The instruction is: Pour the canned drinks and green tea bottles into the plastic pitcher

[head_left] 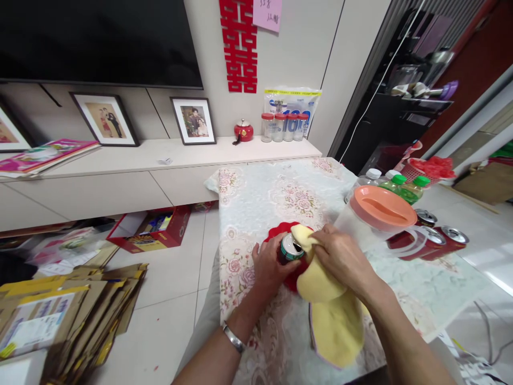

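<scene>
A dark drink can with an opened silver top stands over a red scalloped dish. My left hand, with a metal bracelet at the wrist, is wrapped round the can. A yellow cloth is pinched in the fingers of my right hand. Its upper corner touches the can's rim near the opening, while the rest drapes down. Beneath it lies another yellow cloth piece with a purple edge; whether the two are joined I cannot tell.
Right of my hands stand a pitcher with an orange lid, several bottles and several red cans. A floral tablecloth covers the table. Flattened cardboard and a red box lie on the floor at left.
</scene>
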Demonstrator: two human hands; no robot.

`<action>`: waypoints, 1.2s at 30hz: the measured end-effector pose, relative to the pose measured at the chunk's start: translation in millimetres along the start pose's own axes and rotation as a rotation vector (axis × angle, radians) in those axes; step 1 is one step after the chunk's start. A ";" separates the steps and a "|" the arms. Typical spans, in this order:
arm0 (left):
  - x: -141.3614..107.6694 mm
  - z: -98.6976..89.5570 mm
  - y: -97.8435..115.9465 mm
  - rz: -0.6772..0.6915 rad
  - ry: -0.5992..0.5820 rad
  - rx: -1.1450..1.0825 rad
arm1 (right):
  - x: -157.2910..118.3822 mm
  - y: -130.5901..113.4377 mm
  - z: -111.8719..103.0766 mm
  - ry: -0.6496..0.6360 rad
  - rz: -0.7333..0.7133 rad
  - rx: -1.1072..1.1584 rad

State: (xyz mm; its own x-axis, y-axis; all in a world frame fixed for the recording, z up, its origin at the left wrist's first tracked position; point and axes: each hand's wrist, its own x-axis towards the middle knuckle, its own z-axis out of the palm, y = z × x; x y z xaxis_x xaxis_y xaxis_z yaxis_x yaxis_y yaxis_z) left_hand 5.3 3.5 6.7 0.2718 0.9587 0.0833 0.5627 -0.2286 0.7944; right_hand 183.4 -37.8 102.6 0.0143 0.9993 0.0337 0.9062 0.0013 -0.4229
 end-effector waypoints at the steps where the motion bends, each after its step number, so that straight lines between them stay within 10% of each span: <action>1: 0.1 0.3 -0.1 0.001 0.004 0.003 | 0.9 1.1 2.8 0.051 0.023 0.003; 20: -0.4 5.4 -2.8 0.009 0.034 0.039 | -12.3 11.2 68.0 0.254 -0.042 0.211; 27: -1.1 2.3 -2.5 -0.001 -0.017 0.030 | -30.2 8.3 42.3 0.190 -0.109 0.349; 36: -2.2 -7.7 14.4 -0.042 -0.030 0.006 | -37.9 23.2 70.0 0.536 0.103 0.442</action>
State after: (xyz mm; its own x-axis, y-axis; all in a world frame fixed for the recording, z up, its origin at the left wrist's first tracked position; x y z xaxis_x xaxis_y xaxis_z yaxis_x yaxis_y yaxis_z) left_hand 6.9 -0.6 22.6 0.2711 0.9620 0.0316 0.5791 -0.1892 0.7930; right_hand 174.3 -73.0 28.2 0.4008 0.8394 0.3672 0.6335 0.0356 -0.7729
